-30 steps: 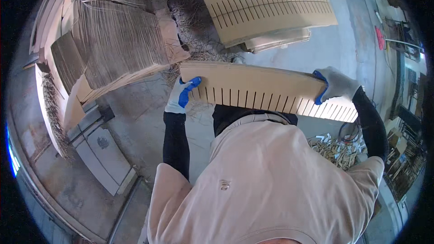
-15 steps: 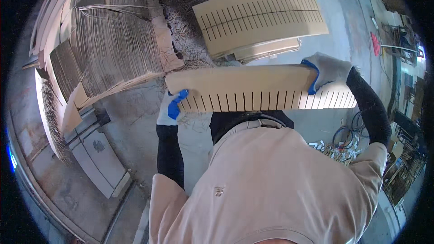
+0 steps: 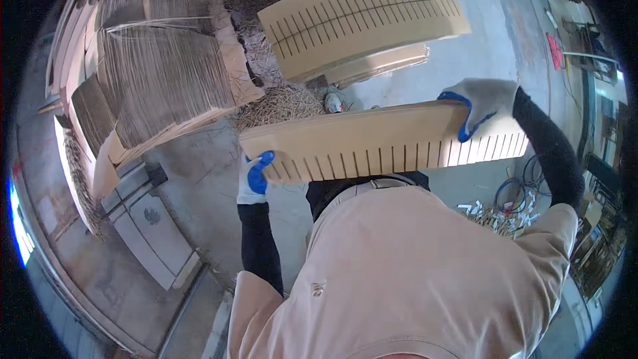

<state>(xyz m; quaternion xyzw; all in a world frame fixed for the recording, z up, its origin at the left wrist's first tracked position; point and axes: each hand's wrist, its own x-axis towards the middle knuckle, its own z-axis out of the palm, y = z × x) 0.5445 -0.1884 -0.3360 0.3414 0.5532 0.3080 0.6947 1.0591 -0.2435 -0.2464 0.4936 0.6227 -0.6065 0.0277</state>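
A long tan cardboard piece (image 3: 359, 138) with a row of slots along its near edge spans the space before my body. It looks like a stack of several sheets, though I cannot tell for sure. Gripping its left end is my left hand (image 3: 255, 178), in a white glove with blue palm, thumb on top. My right hand (image 3: 480, 108), gloved in grey and blue, is wrapped over the far edge near the right end. Fingers under the cardboard are hidden. Beyond it lies a stack of slotted cardboard sheets (image 3: 365, 18) with a strap-like line along the middle.
At the left rises a big pile of corrugated cardboard (image 3: 166, 80). Narrow cardboard scraps (image 3: 282, 106) litter the floor beside it. Flat grey-white boxes (image 3: 154, 233) lie at lower left. Blue hose (image 3: 508, 196) and white scraps are on the floor at right.
The cardboard in my hands has tilted, its left part now lower in view. The background stacks have shifted up and left with my head's movement. Both hands keep their grip.
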